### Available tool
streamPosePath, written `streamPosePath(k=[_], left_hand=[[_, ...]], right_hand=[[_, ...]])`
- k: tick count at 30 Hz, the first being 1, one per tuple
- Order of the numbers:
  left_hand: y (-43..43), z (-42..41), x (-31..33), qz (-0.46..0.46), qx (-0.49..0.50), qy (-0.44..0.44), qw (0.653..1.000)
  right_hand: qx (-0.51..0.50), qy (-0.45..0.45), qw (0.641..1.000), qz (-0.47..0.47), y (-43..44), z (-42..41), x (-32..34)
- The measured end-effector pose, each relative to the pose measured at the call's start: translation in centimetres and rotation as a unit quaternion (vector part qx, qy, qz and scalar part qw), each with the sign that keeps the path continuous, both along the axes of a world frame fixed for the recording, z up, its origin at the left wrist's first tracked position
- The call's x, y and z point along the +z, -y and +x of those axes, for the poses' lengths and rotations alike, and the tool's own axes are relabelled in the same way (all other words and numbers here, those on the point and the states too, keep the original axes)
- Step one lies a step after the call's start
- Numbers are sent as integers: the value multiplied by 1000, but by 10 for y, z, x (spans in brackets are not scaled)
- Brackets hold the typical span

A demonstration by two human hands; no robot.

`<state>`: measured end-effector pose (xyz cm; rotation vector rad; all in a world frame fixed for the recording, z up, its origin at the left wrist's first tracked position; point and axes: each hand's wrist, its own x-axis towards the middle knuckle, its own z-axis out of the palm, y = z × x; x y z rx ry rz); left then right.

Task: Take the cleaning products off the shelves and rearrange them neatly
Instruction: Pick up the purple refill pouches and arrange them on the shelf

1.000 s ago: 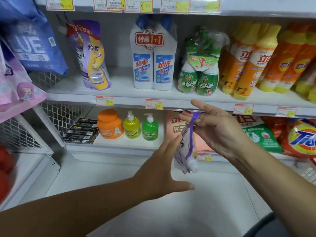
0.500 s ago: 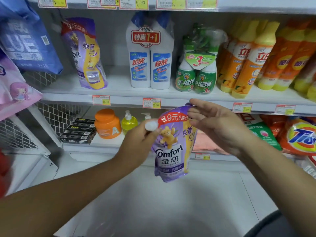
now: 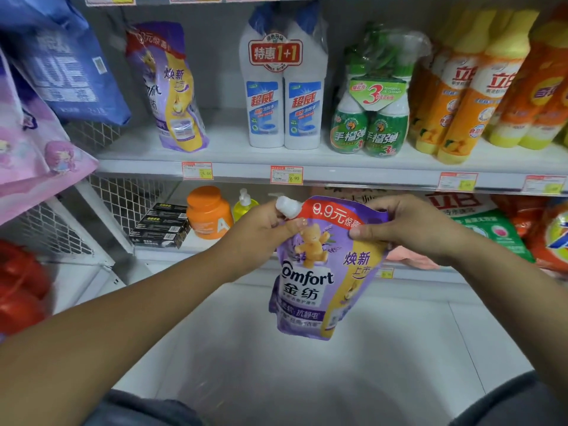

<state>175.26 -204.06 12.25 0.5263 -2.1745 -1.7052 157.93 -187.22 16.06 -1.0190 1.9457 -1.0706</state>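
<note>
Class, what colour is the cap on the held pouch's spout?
White: the cap tops the purple pouch, shown best in the head view.

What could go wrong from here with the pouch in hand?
1. The Comfort pouch hangs from its top edge alone, pinched by the left hand and right hand. Its bottom is unsupported, so it may slip or swing.
2. The matching pouch on the shelf already leans; a soft pouch set beside it may slump or topple both.
3. The yellow pump bottle shows just beyond the left hand and could get knocked.
</note>
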Motion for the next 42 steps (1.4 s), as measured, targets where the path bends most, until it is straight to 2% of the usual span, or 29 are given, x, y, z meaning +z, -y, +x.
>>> streamPosePath(k=[3, 7, 11, 13, 16, 23, 29, 34, 39, 42], left_hand=[[4, -4, -5, 12, 12, 4, 1000], [11, -9, -11, 6, 23, -1, 1000], [22, -10, -26, -50, 36, 33, 998], [33, -10, -41, -110, 27, 71, 991], [47, -10, -73, -208, -9, 153, 966], [63, -33, -148, -337, -81, 280, 895], [74, -47, -200, -311, -98, 315, 891], [74, -45, -223, -218, -105, 274, 931], [87, -43, -206, -187, -145, 310, 921], [104, -39, -169, -213, -73, 248, 942]], right_hand=[[-12, -9, 1000, -11, 0, 6, -2], [-29, 21, 999, -30, 2, 7, -5], [-28, -26, 999, -9, 10, 5, -26], [-19, -56, 998, 19, 18, 4, -46], [-5, -89, 994, 70, 29, 1, -89], [-34, -123, 983, 134, 46, -17, -191], [-43, -133, 973, 182, 50, -20, -245], [-69, -103, 974, 190, 47, -17, -264], [-19, -57, 970, 236, 52, -19, -243], [-5, -40, 976, 215, 58, -18, -212]])
